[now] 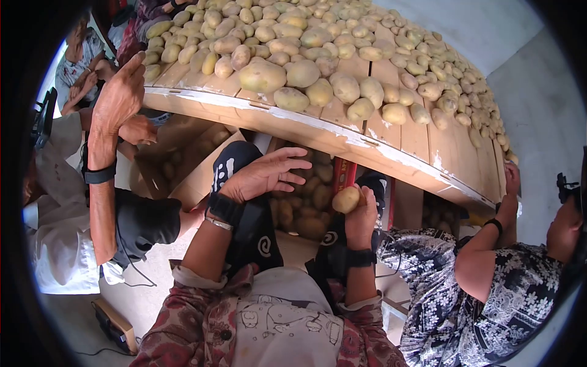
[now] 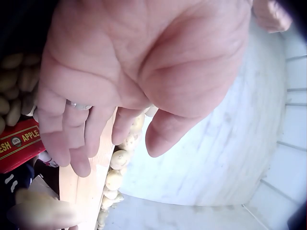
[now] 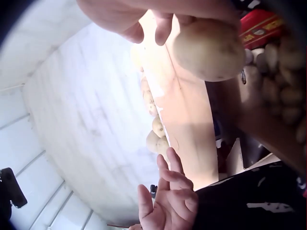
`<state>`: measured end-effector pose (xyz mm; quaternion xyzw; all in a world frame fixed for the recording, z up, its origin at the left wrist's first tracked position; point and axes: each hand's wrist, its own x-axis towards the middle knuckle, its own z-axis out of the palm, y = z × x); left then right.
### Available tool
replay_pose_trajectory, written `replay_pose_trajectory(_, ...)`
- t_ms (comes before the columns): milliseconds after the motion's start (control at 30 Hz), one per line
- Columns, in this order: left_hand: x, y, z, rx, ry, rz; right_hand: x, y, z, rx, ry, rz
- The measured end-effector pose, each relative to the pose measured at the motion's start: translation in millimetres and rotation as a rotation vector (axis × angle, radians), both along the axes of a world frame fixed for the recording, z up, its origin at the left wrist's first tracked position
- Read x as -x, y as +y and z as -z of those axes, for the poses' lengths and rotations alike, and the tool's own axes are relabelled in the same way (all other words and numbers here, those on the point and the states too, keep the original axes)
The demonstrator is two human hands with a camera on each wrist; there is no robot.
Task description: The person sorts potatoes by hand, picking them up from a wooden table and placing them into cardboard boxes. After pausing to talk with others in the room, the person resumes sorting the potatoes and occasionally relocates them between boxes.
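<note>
My right hand (image 1: 362, 215) grips a single potato (image 1: 347, 199) below the front edge of the wooden table. In the right wrist view that potato (image 3: 209, 50) is pale yellow and rounded, with the fingers of the right hand (image 3: 163, 12) beside it. Over my left knee, my left hand (image 1: 266, 174) holds nothing, its fingers spread and slightly bent. The left wrist view shows the palm of the left hand (image 2: 144, 57), with a ring on one finger. Many loose potatoes (image 1: 263, 76) cover the tabletop in front of me.
Under the table edge (image 1: 293, 119) sits a box of potatoes (image 1: 312, 226) between my knees, next to a red printed carton (image 1: 344, 173). Another carton (image 1: 202, 165) with potatoes stands to the left. People sit close on both sides, a raised hand (image 1: 119, 92) at left.
</note>
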<state>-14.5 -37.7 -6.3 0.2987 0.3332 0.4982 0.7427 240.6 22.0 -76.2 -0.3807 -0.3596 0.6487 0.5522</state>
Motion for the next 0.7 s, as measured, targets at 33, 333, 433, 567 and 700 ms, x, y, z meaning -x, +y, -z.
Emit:
replay_pose_trajectory(33,0,0,1,-0.001,0.0,0.0,5,-2,-11,0.17,0.002,0.051)
replay_pose_trajectory(333,3,-5,-4,-0.001,0.002,-0.033,-12,1,4,0.223,0.06,0.072)
replay_pose_trajectory(433,2,-7,-7,0.002,-0.031,-0.052,-14,3,2,0.233,0.182,0.134)
replay_pose_trajectory(567,3,-10,-8,-0.003,-0.037,-0.09,-12,6,-6,0.233,0.241,0.075)
replay_pose_trajectory(700,6,-9,-8,0.006,-0.038,-0.078,-2,19,-26,0.049,0.077,0.015)
